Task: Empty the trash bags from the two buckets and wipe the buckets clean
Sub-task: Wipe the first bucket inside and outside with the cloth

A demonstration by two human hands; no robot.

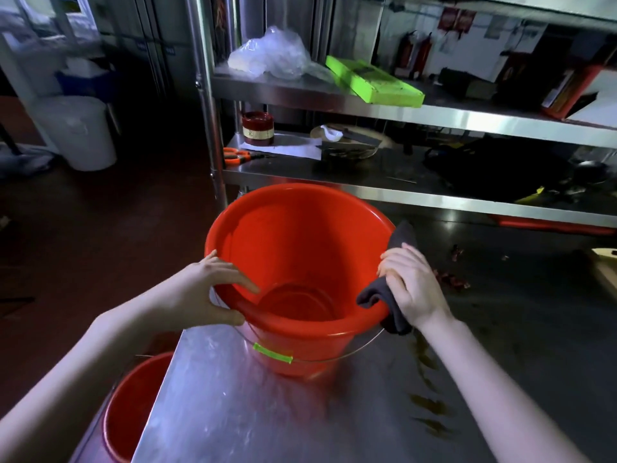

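Bucket (300,262) near table (233,412) edge, left hand (203,292) gripping rim

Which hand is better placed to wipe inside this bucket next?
Probably the right hand: it already grips the dark cloth at the red bucket rim, while the left hand steadies the opposite rim.

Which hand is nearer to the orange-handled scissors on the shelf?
Left. The left hand grips the bucket's near-left rim, below the scissors; the right hand holds a dark cloth at the right rim, farther away.
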